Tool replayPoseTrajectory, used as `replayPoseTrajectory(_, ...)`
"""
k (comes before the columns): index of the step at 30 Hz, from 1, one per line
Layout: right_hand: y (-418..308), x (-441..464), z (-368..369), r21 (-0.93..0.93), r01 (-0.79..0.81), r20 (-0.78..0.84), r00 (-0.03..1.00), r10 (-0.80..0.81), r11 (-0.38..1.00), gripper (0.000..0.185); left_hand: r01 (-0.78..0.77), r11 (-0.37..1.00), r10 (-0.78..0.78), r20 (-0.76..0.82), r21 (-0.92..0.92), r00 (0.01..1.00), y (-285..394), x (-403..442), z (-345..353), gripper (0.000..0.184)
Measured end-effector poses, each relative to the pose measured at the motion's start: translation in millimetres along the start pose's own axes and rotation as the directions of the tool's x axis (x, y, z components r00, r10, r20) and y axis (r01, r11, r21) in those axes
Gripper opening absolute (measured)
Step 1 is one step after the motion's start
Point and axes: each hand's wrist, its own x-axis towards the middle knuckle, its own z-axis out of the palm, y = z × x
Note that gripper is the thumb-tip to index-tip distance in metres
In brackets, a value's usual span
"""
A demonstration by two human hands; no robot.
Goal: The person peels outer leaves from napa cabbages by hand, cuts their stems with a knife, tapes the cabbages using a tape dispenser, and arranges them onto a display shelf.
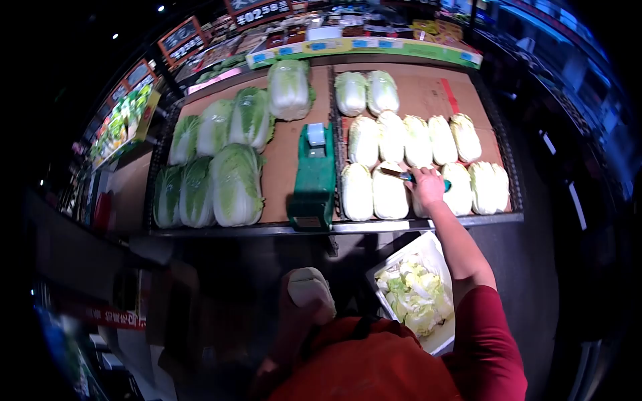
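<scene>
My right hand [428,186] reaches over the front row of pale cabbages on the right side of the stand, closed around a knife [396,174] whose dark blade points left over a cabbage [390,194]. A teal handle end shows to the right of the hand. Low in the view, close to my body, my left hand [302,315] holds a cabbage [311,287] with its pale end up. Part of that hand lies in shadow. More pale cabbages [358,192] stand in rows around the right hand.
A green tape dispenser [313,180] stands on the cardboard between the two groups. Larger wrapped green cabbages [237,184] fill the left side. Below the stand's metal front edge [374,227], a white box [439,250] holds loose leaves. Price signs [261,12] hang behind.
</scene>
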Motion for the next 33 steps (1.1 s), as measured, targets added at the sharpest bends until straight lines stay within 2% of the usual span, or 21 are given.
replayPoseTrajectory(1,2,2,9,0.0,0.016,-0.04,0.999,-0.016,1.0,0.039,0.086,0.995,-0.088,-0.037,-0.05,0.995,7,-3,-3,0.064)
replayPoseTrajectory(3,-10,-5,1,0.038,0.1,-0.224,0.971,-0.089,0.994,0.045,0.101,0.983,-0.096,0.04,-0.154,0.995,11,-2,-15,0.065)
replayPoseTrajectory(4,-26,-16,-14,0.195,0.185,-0.258,0.957,-0.132,0.963,0.051,0.11,0.973,-0.094,0.083,-0.205,0.992,13,0,-20,0.066)
replayPoseTrajectory(5,-34,-29,-14,0.499,0.204,-0.079,0.978,-0.191,0.842,0.051,0.092,0.957,-0.087,0.03,-0.274,0.996,21,2,-16,0.067)
replayPoseTrajectory(6,-61,-56,-25,0.829,-0.215,0.314,0.943,-0.112,0.517,0.051,0.074,0.936,-0.085,-0.02,-0.343,0.996,33,2,-5,0.068)
replayPoseTrajectory(7,-88,-77,-56,0.9,-0.237,0.383,0.83,-0.406,0.366,0.056,0.056,0.913,-0.09,-0.065,-0.404,0.994,40,2,1,0.069)
replayPoseTrajectory(8,-93,-101,-43,0.941,-0.121,0.305,0.708,-0.637,0.316,0.061,0.076,0.913,-0.103,-0.048,-0.4,0.993,35,8,1,0.069)
replayPoseTrajectory(9,-112,-124,-58,0.909,-0.415,0.293,0.556,-0.778,0.045,0.067,0.089,0.909,-0.11,-0.028,-0.408,0.993,31,12,2,0.069)
replayPoseTrajectory(10,-123,-147,-40,0.969,-0.242,0.112,0.619,-0.777,-0.054,0.071,0.104,0.904,-0.117,-0.006,-0.414,0.993,28,16,3,0.069)
replayPoseTrajectory(11,-140,-148,-79,0.994,-0.035,0.103,0.601,-0.792,0.103,0.075,0.121,0.9,-0.124,0.019,-0.419,0.992,24,19,4,0.069)
replayPoseTrajectory(13,-152,-155,-96,0.953,-0.195,0.299,0.706,-0.642,0.23,0.081,0.145,0.907,-0.14,0.042,-0.396,0.989,17,24,-1,0.071)
replayPoseTrajectory(15,-148,-152,-100,0.946,-0.137,0.305,0.689,-0.658,0.294,0.077,0.208,0.934,-0.179,0.124,-0.291,0.976,12,30,-17,0.075)
replayPoseTrajectory(18,-152,-146,-113,0.919,-0.062,0.339,0.629,-0.699,0.389,0.074,0.154,0.981,-0.117,0.277,-0.115,0.954,16,32,-33,0.08)
replayPoseTrajectory(21,-163,-138,-116,0.907,0.091,0.28,0.599,-0.75,0.412,0.074,0.345,0.927,-0.253,0.435,-0.147,0.864,13,40,-55,0.079)
replayPoseTrajectory(22,-168,-132,-118,0.9,0.095,0.295,0.585,-0.756,0.425,0.073,0.23,0.972,-0.181,0.467,-0.049,0.865,18,47,-60,0.072)
replayPoseTrajectory(24,-182,-118,-132,0.869,0.041,0.402,0.524,-0.751,0.494,0.073,0.182,0.983,-0.147,0.458,-0.034,0.877,21,53,-70,0.072)
replayPoseTrajectory(27,-189,-95,-123,0.85,0.213,0.297,0.562,-0.772,0.482,0.074,0.136,0.99,-0.106,0.395,-0.049,0.912,11,64,-86,0.073)
replayPoseTrajectory(28,-188,-79,-120,0.894,0.171,0.215,0.648,-0.731,0.414,0.073,0.125,0.99,-0.096,0.366,-0.059,0.926,5,67,-91,0.073)
replayPoseTrajectory(30,-188,-46,-104,0.845,0.099,0.176,0.877,-0.448,0.526,0.053,0.103,0.966,-0.035,0.273,-0.239,0.961,-2,70,-102,0.07)
replayPoseTrajectory(31,-179,-25,-81,0.651,0.348,-0.029,0.9,-0.436,0.674,0.046,0.086,0.942,-0.012,0.223,-0.325,0.975,-5,72,-109,0.069)
replayPoseTrajectory(33,-176,-2,-56,0.447,0.476,-0.137,0.873,-0.467,0.758,0.049,0.105,0.917,-0.041,0.172,-0.385,0.984,-11,80,-125,0.062)
